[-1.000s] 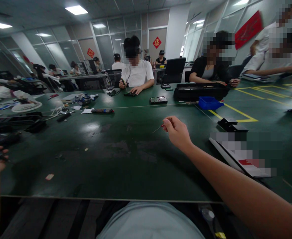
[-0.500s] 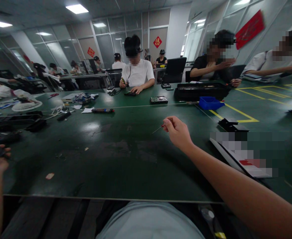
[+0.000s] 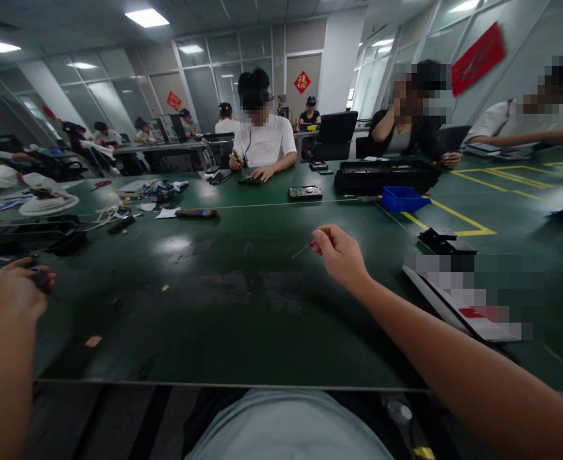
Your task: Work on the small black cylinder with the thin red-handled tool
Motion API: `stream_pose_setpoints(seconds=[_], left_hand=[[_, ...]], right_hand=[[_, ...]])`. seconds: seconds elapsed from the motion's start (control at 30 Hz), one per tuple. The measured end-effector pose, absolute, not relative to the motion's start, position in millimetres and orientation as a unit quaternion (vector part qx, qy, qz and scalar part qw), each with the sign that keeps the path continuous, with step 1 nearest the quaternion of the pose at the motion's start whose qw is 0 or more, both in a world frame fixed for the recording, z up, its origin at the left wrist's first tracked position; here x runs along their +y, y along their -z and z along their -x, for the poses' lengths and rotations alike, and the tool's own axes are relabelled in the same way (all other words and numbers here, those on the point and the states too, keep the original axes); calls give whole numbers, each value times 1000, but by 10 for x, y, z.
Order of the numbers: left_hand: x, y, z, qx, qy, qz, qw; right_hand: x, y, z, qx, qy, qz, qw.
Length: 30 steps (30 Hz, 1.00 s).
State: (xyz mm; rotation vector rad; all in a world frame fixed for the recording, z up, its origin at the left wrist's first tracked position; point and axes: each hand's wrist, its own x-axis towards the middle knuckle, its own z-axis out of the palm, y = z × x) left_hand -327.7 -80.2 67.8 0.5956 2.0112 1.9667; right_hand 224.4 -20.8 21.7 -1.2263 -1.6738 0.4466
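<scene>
My right hand (image 3: 341,255) is closed round the red handle of a small screwdriver (image 3: 302,250). Its thin metal shaft points left and slightly down, above the green table (image 3: 223,332). At the left edge of the view, my left hand (image 3: 15,287) has its fingers wrapped round a small black part (image 3: 41,279), whose kind I cannot make out. The two hands are far apart. A small pale scrap (image 3: 93,342) lies on the table to the right of my left forearm.
Ahead are a hard drive-like device (image 3: 305,192), a blue bin (image 3: 404,199) and a long black housing (image 3: 386,176). A dark pen-like tool (image 3: 197,213) lies left of centre. Black brackets (image 3: 447,241) lie to the right. A co-worker (image 3: 264,144) sits opposite.
My left hand has moved right and up, further into view, with the black part in it. My right hand and the screwdriver have hardly moved. A co-worker's hand at the right has risen toward the head.
</scene>
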Motion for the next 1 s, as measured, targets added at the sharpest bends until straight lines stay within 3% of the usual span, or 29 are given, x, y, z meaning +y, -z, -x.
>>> stream_pose_setpoints(seconds=[0.17, 0.53, 0.8, 1.0], left_hand=[[-574, -781, 2625, 587, -725, -253, 254], [-233, -762, 854, 472, -563, -466, 493], [-434, -624, -207, 398, -358, -725, 434], [-442, -236, -419, 417, -269, -797, 344]], right_hand=[[-205, -212, -2243, -690, -186, 502, 488], [-241, -245, -2244, -693, -193, 499, 483], [-252, -248, -2235, -692, -195, 497, 486], [-253, -262, -2226, -693, -178, 510, 479]])
